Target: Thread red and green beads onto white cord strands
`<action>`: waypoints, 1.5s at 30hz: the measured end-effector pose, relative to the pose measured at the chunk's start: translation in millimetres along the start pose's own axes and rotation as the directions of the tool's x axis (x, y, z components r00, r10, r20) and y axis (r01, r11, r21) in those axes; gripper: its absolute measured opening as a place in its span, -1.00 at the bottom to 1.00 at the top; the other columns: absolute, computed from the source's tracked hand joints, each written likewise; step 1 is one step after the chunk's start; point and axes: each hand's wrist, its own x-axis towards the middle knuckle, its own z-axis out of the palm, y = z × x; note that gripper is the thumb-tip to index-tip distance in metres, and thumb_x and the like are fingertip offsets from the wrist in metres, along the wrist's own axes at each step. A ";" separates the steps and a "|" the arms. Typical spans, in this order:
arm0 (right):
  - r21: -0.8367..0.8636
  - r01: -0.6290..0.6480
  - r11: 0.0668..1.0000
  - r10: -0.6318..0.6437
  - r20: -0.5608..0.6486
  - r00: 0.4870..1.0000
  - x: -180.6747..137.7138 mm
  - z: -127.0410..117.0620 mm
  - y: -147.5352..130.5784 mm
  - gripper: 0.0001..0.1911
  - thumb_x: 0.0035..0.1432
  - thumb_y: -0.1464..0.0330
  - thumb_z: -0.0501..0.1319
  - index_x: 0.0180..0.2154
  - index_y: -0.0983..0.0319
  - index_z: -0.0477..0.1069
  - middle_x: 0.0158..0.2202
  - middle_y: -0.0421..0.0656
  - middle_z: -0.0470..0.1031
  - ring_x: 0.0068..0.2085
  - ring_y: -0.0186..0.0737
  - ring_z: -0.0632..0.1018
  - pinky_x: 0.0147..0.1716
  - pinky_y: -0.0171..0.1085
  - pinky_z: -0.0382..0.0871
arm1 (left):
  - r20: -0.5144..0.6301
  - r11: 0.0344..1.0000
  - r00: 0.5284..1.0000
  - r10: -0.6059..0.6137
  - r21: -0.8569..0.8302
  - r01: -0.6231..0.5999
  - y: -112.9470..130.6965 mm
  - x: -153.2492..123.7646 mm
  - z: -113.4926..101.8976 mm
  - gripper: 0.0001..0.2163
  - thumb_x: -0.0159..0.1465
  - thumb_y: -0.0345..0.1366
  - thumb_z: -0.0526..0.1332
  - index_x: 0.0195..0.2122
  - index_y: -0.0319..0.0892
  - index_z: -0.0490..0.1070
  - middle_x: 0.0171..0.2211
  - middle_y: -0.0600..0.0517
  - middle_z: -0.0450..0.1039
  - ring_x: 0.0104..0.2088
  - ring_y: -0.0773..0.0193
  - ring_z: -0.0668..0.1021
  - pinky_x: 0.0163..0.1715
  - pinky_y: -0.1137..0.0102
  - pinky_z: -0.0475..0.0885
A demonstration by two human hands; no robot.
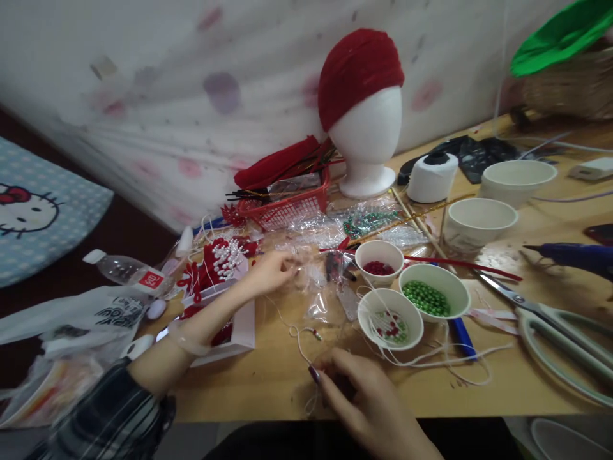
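Observation:
My left hand [275, 269] reaches across the table with its fingers curled together at the edge of some clear plastic bags [316, 297]; what is in its fingertips, if anything, is too small to make out. Near the table's front edge, my right hand [361, 390] pinches a thin white cord [301, 348] between thumb and fingers. A few small red and white beads [317, 334] sit on that cord, just above the right hand. Past this hand stand a white cup of mixed beads [390, 319], a cup of green beads [433, 291] and a cup of dark red beads [379, 263].
Large scissors [541, 310] lie open at the right, near a blue glue gun [575, 253]. Behind are a red basket [292, 207], a foam head [371, 134] with a red cap, and a thread spool [432, 177]. A white box [244, 326] and plastic bottle [129, 271] are left.

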 end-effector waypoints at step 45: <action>0.201 0.047 0.978 0.033 -0.374 0.927 6.0 7.7 -13.4 -0.80 0.25 0.24 0.25 -0.34 0.24 0.49 -0.61 -0.27 0.45 -0.63 -0.40 0.46 -0.65 -0.47 0.32 | -0.229 0.937 0.973 -0.022 -0.344 -0.060 6.6 -90.3 -6.3 -0.76 0.27 -0.07 0.17 -0.34 -0.15 0.38 -0.51 0.00 0.52 -0.62 0.34 0.43 -0.63 0.44 0.26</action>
